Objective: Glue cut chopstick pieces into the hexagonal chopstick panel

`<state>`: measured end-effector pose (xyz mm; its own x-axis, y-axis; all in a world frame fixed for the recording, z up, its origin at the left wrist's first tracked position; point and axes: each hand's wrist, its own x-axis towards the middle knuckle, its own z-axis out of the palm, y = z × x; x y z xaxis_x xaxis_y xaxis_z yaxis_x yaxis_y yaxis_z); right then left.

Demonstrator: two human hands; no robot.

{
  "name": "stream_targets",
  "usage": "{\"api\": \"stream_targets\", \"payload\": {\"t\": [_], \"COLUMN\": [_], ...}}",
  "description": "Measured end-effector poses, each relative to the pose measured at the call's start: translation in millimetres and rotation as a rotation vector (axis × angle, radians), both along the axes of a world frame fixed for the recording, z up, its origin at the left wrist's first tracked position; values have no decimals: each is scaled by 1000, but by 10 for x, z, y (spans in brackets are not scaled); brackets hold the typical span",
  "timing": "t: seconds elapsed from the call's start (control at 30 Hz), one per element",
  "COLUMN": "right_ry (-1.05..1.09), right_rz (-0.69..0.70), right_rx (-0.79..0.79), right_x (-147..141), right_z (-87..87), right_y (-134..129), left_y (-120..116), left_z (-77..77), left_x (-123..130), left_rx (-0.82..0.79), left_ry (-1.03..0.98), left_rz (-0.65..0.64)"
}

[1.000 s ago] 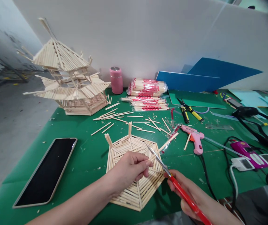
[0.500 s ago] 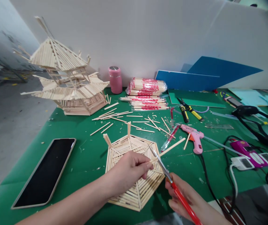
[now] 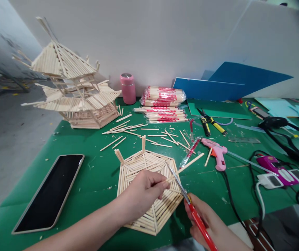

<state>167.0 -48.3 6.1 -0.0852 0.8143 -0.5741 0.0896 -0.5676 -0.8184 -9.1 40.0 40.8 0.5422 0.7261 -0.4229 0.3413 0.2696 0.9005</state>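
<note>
My left hand point(image 3: 149, 191) pinches a thin wooden stick point(image 3: 191, 163) that slants up to the right. Red-handled scissors point(image 3: 198, 219) are gripped in my right hand point(image 3: 204, 219), their blades lying across the stick just beyond my left fingertips. Beneath both lies an eight-sided-looking panel of glued sticks point(image 3: 162, 218), partly covered by my left hand and forearm. Two short bundles of sticks point(image 3: 143, 143) stand up from its far edge.
A stick pagoda point(image 3: 84, 101) stands back left, a phone point(image 3: 50, 193) in front of it. Loose sticks point(image 3: 123, 129), a pink bottle point(image 3: 128, 89) and wrapped chopsticks point(image 3: 165, 96) lie behind the panel. Pliers point(image 3: 209, 123), a pink glue gun point(image 3: 216, 153) and a power strip point(image 3: 280, 170) are rightward.
The stick's far end and the scissors have shifted slightly left and down. My left hand keeps its pinch; the blades still cross the stick.
</note>
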Motion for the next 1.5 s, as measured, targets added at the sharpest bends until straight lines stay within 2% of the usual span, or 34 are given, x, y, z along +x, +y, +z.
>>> {"api": "stream_targets", "payload": {"t": [0.23,0.37,0.6,0.87,1.17,1.5], "right_ry": [91,167,116,114,188,275], "right_rz": [-99,-94,-52,21,-74,-144], "right_rx": [-85,-124,-69,-13,25,62], "right_x": [-33,-7,-2,36,-21,4], "right_z": [109,137,133,-93,-157,-269], "right_y": [13,7,-4,4,14,-5], "left_y": [24,25,7,1,14,85], "left_z": [57,83,79,126,76,123], "left_x": [26,31,54,65,61,39], "left_rx": [191,248,232,183,192,29], "left_ry": [51,80,78,91,79,66], "left_rz": [-23,-43,-70,-105,-89,-115]}}
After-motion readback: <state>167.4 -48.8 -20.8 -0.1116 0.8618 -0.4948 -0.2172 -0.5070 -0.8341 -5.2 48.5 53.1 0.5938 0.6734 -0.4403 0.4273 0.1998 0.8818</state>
